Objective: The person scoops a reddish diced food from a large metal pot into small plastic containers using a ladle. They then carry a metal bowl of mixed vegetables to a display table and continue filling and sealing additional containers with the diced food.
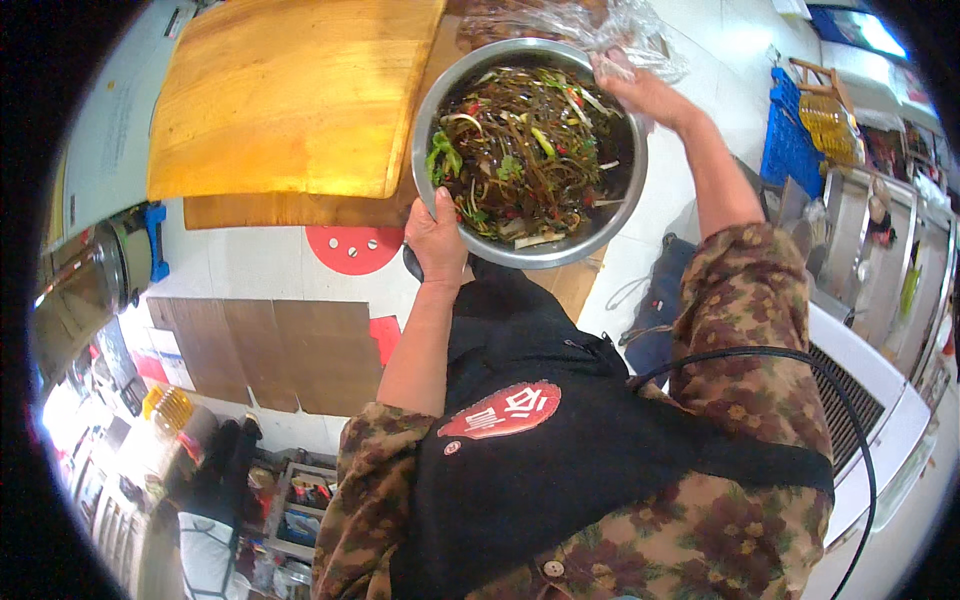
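A round stainless steel bowl (634, 169) is held up in front of my black apron. In it lies a dark, glossy mix of thin strands (525, 150), with green leaves, pale stalk pieces and bits of red. My left hand (439, 244) grips the near left rim, its thumb over the edge. At the far right rim, my right hand (637, 94) holds the bowl, and clear plastic covers some of its fingers. Crumpled clear plastic film (637, 37) lies just beyond that hand. Most fingers of both hands are hidden.
A thick yellow wooden board (292, 97) rests on a brown wooden surface (292, 212) at the upper left. A red round stool top (352, 247) shows below it. Flattened cardboard (262, 349) lies on the floor. A blue crate (791, 135) stands right. A black cable (847, 405) crosses my right side.
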`<state>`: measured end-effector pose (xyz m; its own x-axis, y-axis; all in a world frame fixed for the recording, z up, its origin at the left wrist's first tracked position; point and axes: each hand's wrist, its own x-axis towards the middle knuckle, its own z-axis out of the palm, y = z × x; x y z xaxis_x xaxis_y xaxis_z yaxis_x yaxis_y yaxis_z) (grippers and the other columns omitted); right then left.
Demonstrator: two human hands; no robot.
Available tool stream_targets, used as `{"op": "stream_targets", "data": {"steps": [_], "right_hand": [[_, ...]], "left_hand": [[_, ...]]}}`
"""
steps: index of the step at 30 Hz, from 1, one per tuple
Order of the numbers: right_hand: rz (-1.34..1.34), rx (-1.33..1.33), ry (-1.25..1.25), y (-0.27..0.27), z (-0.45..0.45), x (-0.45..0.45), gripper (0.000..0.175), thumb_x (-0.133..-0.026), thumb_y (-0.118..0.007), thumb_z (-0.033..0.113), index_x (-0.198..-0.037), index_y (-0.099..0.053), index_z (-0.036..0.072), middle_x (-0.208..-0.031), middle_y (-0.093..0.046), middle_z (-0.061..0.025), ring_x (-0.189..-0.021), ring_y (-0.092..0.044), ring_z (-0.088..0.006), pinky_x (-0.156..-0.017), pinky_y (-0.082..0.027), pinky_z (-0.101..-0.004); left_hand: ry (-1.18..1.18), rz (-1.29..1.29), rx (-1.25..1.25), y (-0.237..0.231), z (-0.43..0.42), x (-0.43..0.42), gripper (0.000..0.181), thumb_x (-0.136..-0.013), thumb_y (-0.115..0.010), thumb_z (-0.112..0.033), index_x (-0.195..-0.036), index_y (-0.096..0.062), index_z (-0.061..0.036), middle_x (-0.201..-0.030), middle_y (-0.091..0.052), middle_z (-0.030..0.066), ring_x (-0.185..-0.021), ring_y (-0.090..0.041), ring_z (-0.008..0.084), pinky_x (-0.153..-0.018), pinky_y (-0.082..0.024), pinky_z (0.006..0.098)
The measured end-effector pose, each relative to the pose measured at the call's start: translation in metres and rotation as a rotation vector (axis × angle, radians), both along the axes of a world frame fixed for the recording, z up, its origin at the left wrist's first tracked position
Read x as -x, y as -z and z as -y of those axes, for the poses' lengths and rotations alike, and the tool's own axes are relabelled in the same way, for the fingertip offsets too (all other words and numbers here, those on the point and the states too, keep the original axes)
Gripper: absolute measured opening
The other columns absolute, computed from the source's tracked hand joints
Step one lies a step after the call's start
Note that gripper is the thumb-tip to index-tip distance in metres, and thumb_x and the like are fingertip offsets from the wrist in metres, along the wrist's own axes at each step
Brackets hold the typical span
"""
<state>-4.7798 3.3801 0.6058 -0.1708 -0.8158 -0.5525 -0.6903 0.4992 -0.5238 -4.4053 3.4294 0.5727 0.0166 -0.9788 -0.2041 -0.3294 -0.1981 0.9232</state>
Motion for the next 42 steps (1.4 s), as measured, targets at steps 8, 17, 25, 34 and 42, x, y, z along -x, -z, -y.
{"op": "stream_targets", "data": {"steps": [8,17,25,34,42], "right_hand": [[0.241,0.402,0.799,0.033,-0.150,-0.081,0.060,-0.090,-0.055,0.056,-0.096,-0.064,-0.002,-0.078,-0.059,-0.0058,-0.074,-0.052,-0.0142,-0.067,-0.044,-0.0301],[0.440,0.260,1.381,0.054,-0.199,-0.283,0.049,-0.102,-0.039,0.042,-0.112,-0.056,-0.003,-0.095,-0.064,-0.0103,-0.082,-0.060,-0.0178,-0.077,-0.049,-0.0339],[0.658,-0.140,0.408,0.007,-0.162,-0.351,0.056,-0.097,-0.046,0.046,-0.104,-0.061,-0.007,-0.089,-0.068,-0.0164,-0.086,-0.066,-0.0228,-0.077,-0.051,-0.0334],[0.313,0.238,0.513,-0.020,-0.200,-0.313,0.031,-0.088,-0.061,0.024,-0.108,-0.060,0.000,-0.098,-0.065,-0.0139,-0.089,-0.063,-0.0212,-0.083,-0.051,-0.0359],[0.608,0.463,1.389,0.025,-0.210,-0.233,0.038,-0.094,-0.058,0.017,-0.122,-0.045,-0.005,-0.109,-0.059,-0.0158,-0.091,-0.062,-0.0235,-0.074,-0.056,-0.0369]], "left_hand": [[0.040,0.078,0.010,0.000,0.001,0.001,0.030,-0.096,-0.056,-0.024,-0.079,-0.054,0.0003,-0.064,-0.052,0.0062,-0.061,-0.047,0.0165,-0.059,-0.042,0.0352],[0.129,0.022,0.051,0.012,-0.001,-0.002,0.031,-0.096,-0.055,-0.024,-0.079,-0.053,0.0019,-0.067,-0.055,0.0105,-0.063,-0.051,0.0193,-0.060,-0.042,0.0380],[0.491,-0.332,-0.393,-0.001,-0.014,-0.076,0.053,-0.093,-0.060,-0.036,-0.133,-0.042,-0.0072,-0.121,-0.055,0.0124,-0.114,-0.051,0.0237,-0.095,-0.042,0.0374],[0.147,-0.728,-0.657,-0.015,-0.040,-0.108,0.027,-0.096,-0.050,-0.027,-0.105,-0.058,-0.0037,-0.101,-0.063,0.0116,-0.078,-0.064,0.0220,-0.070,-0.055,0.0334],[0.209,-0.425,-0.386,-0.017,-0.095,0.005,0.059,-0.089,-0.059,-0.006,-0.138,-0.027,-0.0024,-0.121,-0.051,0.0123,-0.100,-0.057,0.0229,-0.090,-0.046,0.0341]]}}
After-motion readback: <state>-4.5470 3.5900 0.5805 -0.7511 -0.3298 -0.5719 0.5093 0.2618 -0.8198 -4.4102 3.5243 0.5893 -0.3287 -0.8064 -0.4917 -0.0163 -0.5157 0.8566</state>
